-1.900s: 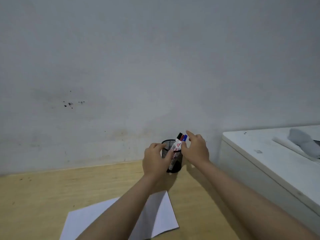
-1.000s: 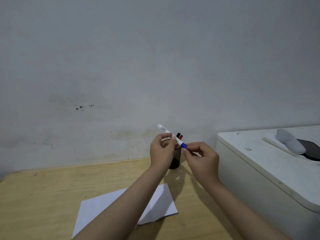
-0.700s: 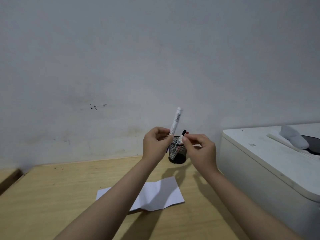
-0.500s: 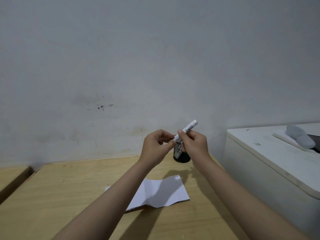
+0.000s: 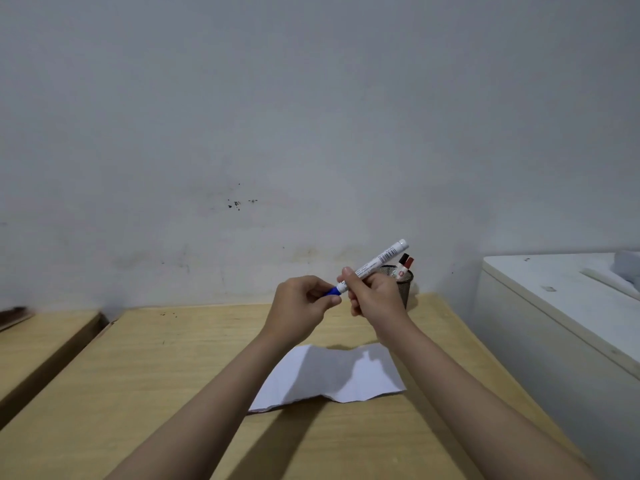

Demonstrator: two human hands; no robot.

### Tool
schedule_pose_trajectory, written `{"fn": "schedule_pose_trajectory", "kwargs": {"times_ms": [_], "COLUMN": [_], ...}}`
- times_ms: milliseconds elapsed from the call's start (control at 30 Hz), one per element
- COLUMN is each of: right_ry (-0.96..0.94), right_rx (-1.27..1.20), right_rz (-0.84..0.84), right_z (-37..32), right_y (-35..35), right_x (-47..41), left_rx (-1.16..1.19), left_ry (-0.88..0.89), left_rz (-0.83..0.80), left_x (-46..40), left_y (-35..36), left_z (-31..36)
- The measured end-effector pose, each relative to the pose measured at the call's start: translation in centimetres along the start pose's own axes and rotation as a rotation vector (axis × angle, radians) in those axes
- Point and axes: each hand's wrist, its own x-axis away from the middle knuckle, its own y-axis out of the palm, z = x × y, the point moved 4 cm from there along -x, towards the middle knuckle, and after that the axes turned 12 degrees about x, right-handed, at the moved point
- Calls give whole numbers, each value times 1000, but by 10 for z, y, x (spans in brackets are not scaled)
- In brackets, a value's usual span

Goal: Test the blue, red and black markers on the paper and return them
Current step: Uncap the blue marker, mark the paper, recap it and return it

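Right hand (image 5: 374, 294) is gripping the light, rigid blue marker (image 5: 372, 266) mid-barrel while left hand (image 5: 301, 303) is pinching its blue cap (image 5: 331, 292), likely a snug friction fit.

I see the paper (image 5: 332, 375) lying on the table (image 5: 138, 393) near me, with my two hands raised above its far edge — left hand (image 5: 301, 306) beside right hand (image 5: 374, 296), a marker (image 5: 372, 266) spanning both. Behind the right hand, the mesh cup (image 5: 401, 285) stands at the table's far right with two markers (image 5: 405, 265) in it — a cabinet (image 5: 554, 323) sits to the right.
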Motion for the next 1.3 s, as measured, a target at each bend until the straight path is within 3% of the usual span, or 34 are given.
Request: {"fn": "schedule_pose_trajectory", "kwargs": {"times_ms": [100,200,300,500,633,800,967,1167,1300], "right_ry": [-66,-36,-17,-22,-34,-45,-46,-52,8], "right_rx": [77,-42,-148,-16,77,160,155,43,82], "right_rz": [-35,20,84,37,2,-17,-77,-201,-349], "right_z": [2,1,-4,13,30,40,40,34,38], "right_y": [7,-5,-34,-24,-11,1,25,74,115], "right_x": [0,-10,-22,-13,-6,-7,-7,-3,0], "left_rx": [21,-6,-11,-256,-438,-498,-400,-152,-141], "left_ry": [-101,-177,-262,-344,-403,-434,-452,-457,-454], "left_rz": [-59,-159,-87,45,-14,-112,-106,87,13], "left_x": [1,4,8,-7,-18,-24,-18,19,51], "left_y": [-7,-24,-55,-88,-95,-93,-94,-116,-122], "left_z": [-7,-21,-47,-97,-127,-149,-163,-160,-157]}}
